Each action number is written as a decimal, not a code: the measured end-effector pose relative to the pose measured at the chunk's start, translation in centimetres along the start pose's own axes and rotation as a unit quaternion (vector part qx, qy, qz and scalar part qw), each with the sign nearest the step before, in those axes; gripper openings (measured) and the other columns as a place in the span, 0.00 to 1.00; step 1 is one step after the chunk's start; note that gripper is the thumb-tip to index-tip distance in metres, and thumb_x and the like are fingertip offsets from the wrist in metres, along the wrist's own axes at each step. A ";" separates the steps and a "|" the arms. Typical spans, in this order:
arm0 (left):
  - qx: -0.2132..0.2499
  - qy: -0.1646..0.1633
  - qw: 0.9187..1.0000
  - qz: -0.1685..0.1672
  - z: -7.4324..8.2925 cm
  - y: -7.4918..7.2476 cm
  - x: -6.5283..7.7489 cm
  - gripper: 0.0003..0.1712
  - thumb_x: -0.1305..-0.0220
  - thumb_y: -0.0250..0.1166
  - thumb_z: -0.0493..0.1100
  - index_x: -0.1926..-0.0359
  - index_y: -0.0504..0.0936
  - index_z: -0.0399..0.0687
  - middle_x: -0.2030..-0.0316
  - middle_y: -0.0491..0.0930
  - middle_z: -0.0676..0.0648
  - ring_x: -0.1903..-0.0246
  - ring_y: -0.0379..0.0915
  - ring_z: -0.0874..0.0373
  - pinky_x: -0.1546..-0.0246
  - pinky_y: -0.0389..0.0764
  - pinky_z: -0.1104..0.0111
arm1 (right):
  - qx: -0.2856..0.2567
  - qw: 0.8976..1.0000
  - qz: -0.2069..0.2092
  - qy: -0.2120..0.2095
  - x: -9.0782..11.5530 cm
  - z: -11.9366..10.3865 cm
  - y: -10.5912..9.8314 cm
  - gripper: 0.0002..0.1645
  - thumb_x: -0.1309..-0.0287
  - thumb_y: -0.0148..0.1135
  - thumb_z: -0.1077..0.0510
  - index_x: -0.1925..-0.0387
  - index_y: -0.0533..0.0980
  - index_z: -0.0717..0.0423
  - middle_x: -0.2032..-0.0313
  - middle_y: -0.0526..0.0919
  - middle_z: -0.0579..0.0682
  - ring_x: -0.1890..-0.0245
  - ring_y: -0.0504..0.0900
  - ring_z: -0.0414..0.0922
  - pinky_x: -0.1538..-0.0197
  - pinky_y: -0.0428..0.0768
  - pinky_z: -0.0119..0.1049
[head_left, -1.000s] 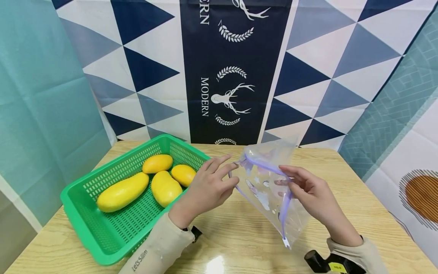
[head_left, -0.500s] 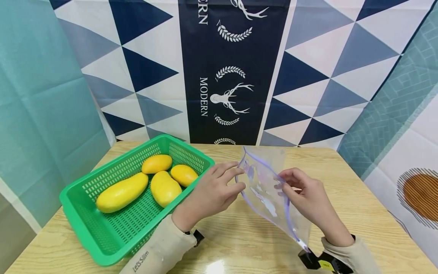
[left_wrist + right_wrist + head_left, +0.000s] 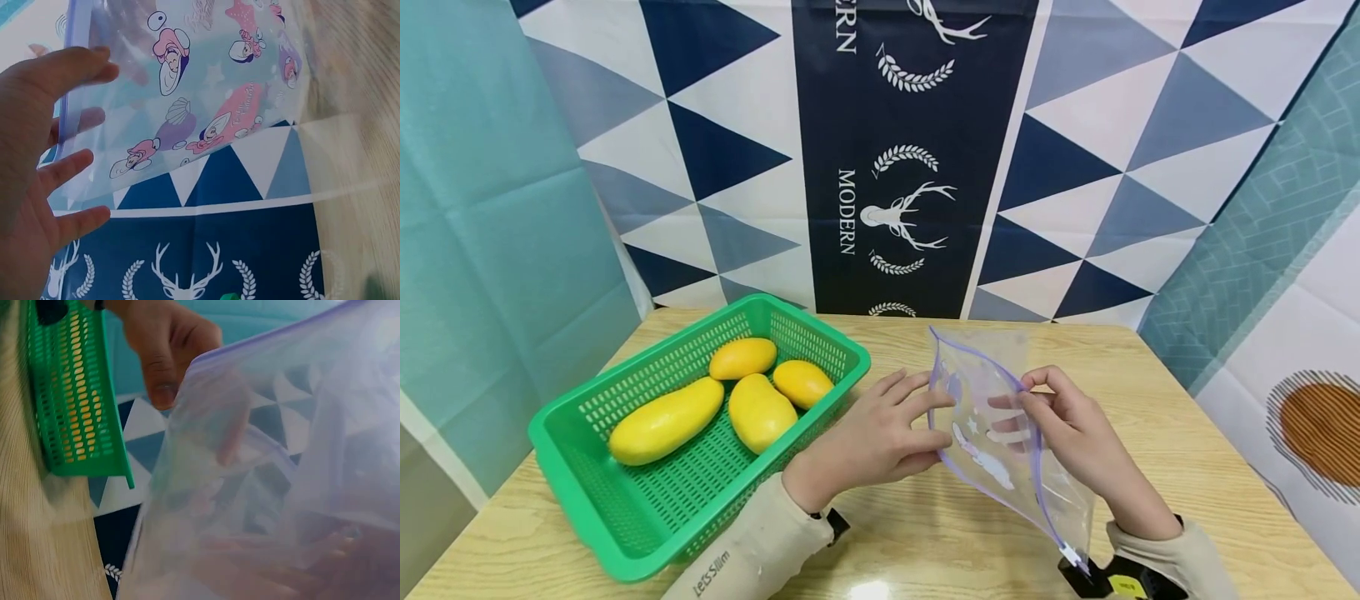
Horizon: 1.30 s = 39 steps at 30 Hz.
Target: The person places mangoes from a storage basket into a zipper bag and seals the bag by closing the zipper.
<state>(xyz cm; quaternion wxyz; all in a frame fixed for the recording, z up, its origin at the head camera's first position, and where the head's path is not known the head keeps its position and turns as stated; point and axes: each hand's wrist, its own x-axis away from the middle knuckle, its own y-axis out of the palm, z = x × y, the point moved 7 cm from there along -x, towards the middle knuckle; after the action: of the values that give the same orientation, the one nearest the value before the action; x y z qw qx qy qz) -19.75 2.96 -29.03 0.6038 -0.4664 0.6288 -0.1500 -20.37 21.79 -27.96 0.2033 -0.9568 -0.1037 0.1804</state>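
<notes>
A clear zip bag (image 3: 985,433) with a purple zip edge and printed cartoon figures hangs between both hands, its mouth spread apart. My left hand (image 3: 887,433) holds the bag's left rim; in the right wrist view its thumb (image 3: 161,387) lies outside while a finger shows through the film. On the other side, my right hand (image 3: 1078,425) grips the right rim between thumb and fingers, some fingers visible through the plastic. The white zip slider (image 3: 1070,553) hangs at the bag's lower corner, near the right wrist.
At the left stands a green plastic basket (image 3: 580,508) holding several yellow mangoes (image 3: 666,421). A wooden table (image 3: 1195,467) lies beneath, with a patterned cloth backdrop (image 3: 895,125) behind it. Black cameras (image 3: 837,527) are strapped to both wrists.
The bag's mouth has been spread wider and its top has come down. My left hand has shifted right and lower along the rim. The slider has swung right towards my right wrist.
</notes>
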 end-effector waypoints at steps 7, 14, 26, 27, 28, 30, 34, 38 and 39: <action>0.014 0.013 0.999 -0.025 -0.2 -0.1 0.3 0.08 0.41 0.71 0.55 0.64 0.84 0.61 0.44 0.78 0.48 0.38 0.67 0.48 0.36 0.69 0.51 | -0.094 0.994 -0.046 0.013 -0.1 0.4 -0.4 0.07 0.21 0.37 0.59 0.56 0.61 0.59 0.53 0.87 0.51 0.61 0.88 0.48 0.68 0.86 0.46; 0.006 0.002 0.999 -0.036 -1.1 -0.8 0.7 0.15 0.45 0.71 0.60 0.76 0.80 0.59 0.49 0.80 0.52 0.36 0.67 0.52 0.38 0.70 0.52 | -0.201 0.974 -0.103 0.007 -0.2 0.8 -0.7 0.09 0.21 0.34 0.62 0.57 0.64 0.53 0.51 0.86 0.48 0.58 0.88 0.48 0.67 0.86 0.45; -0.007 -0.049 0.994 -0.093 -2.4 -1.3 1.1 0.18 0.44 0.69 0.61 0.79 0.82 0.56 0.50 0.82 0.53 0.35 0.66 0.51 0.37 0.69 0.50 | -0.261 0.954 -0.144 -0.023 -0.2 0.6 -1.0 0.14 0.22 0.30 0.66 0.56 0.65 0.52 0.48 0.85 0.52 0.55 0.87 0.51 0.61 0.85 0.46; -0.006 -0.055 0.994 -0.097 -2.5 -1.3 1.2 0.18 0.44 0.69 0.61 0.79 0.81 0.56 0.50 0.82 0.53 0.34 0.65 0.51 0.37 0.69 0.49 | -0.267 0.952 -0.148 -0.024 -0.2 0.6 -1.0 0.14 0.22 0.29 0.66 0.56 0.65 0.52 0.48 0.84 0.52 0.54 0.86 0.52 0.61 0.85 0.47; -0.007 -0.061 0.993 -0.102 -2.6 -1.3 1.2 0.18 0.44 0.69 0.62 0.79 0.81 0.56 0.50 0.82 0.53 0.34 0.65 0.51 0.37 0.69 0.50 | -0.274 0.949 -0.152 -0.023 -0.2 0.6 -1.0 0.15 0.22 0.29 0.66 0.56 0.64 0.52 0.48 0.84 0.53 0.54 0.86 0.52 0.61 0.85 0.47; -0.005 -0.074 0.991 -0.109 -2.8 -1.3 1.3 0.18 0.43 0.68 0.61 0.78 0.81 0.55 0.49 0.82 0.53 0.34 0.66 0.51 0.37 0.69 0.49 | -0.283 0.946 -0.156 -0.017 -0.1 0.8 -1.1 0.15 0.22 0.28 0.66 0.56 0.64 0.52 0.47 0.84 0.53 0.53 0.86 0.53 0.60 0.85 0.48; 0.000 -0.096 0.988 -0.125 -3.1 -1.2 1.4 0.18 0.40 0.67 0.60 0.77 0.82 0.53 0.47 0.82 0.51 0.35 0.66 0.50 0.37 0.69 0.50 | -0.291 0.944 -0.156 0.000 -0.2 1.0 -1.2 0.14 0.22 0.29 0.66 0.55 0.64 0.52 0.46 0.83 0.53 0.53 0.86 0.54 0.59 0.85 0.46; 0.009 -0.099 0.986 -0.133 -3.0 -1.2 1.3 0.17 0.39 0.67 0.58 0.74 0.83 0.51 0.45 0.82 0.49 0.36 0.68 0.50 0.37 0.69 0.53 | -0.293 0.943 -0.156 0.008 -0.1 1.1 -1.3 0.14 0.22 0.30 0.66 0.55 0.64 0.52 0.46 0.83 0.53 0.52 0.85 0.54 0.57 0.85 0.43; 0.009 -0.097 0.986 -0.133 -3.0 -1.1 1.3 0.17 0.39 0.67 0.57 0.73 0.83 0.51 0.45 0.81 0.48 0.36 0.68 0.50 0.37 0.70 0.54 | -0.292 0.944 -0.155 0.008 -0.1 1.0 -1.2 0.13 0.22 0.30 0.66 0.55 0.64 0.52 0.45 0.83 0.53 0.52 0.85 0.54 0.56 0.84 0.43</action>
<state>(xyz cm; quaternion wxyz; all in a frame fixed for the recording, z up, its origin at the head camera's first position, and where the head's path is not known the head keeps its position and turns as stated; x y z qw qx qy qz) -21.74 0.30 -28.29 0.6408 -0.5525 0.4984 -0.1889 -21.06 23.23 -28.26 -0.0590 -0.9477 -0.2972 0.1005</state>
